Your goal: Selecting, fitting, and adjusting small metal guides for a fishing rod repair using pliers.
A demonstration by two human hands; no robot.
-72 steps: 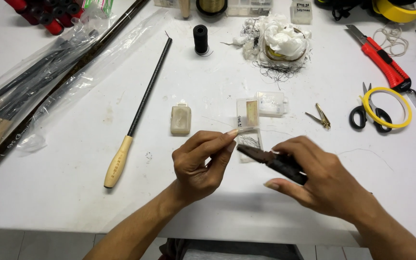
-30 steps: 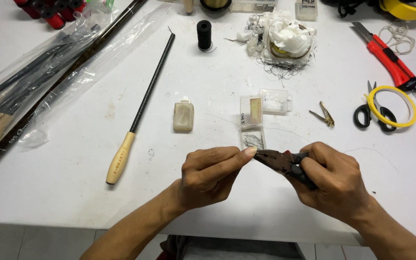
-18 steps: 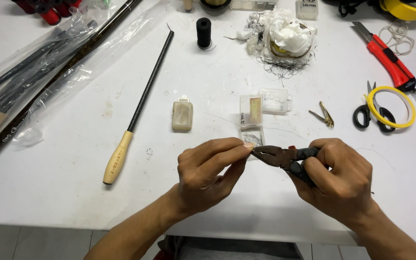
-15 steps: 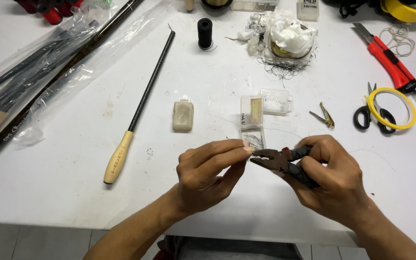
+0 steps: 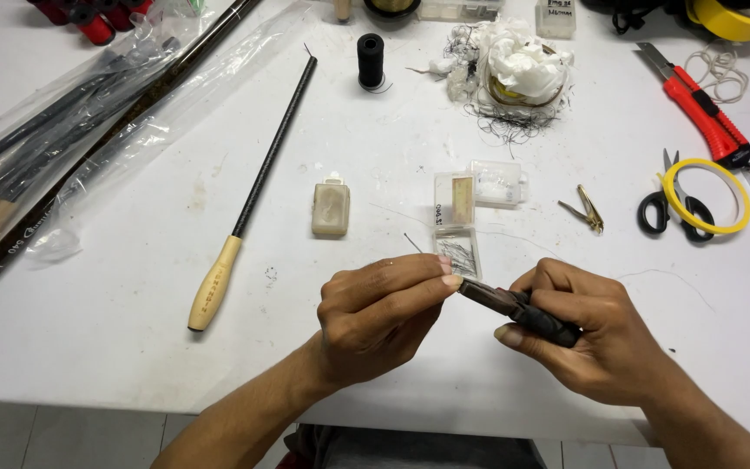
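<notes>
Two hands work at 6 o'clock: the left hand (image 5: 375, 317) and the right hand (image 5: 596, 334), which grips one dark tool (image 5: 518, 308). One rod (image 5: 253, 187) with a pale handle lies at 9 o'clock, one black spool (image 5: 370, 59) at 12, and one beige case (image 5: 331, 207) plus two clear boxes (image 5: 457, 224) near the centre. At 2 to 3 o'clock lie one red knife (image 5: 696, 108), one pair of scissors (image 5: 670, 195), one yellow ring (image 5: 707, 195) and one small clipper (image 5: 588, 208).

clear plastic sleeve (image 5: 132, 113) far left — small clear boxes (image 5: 470, 200) mid-table.
</notes>
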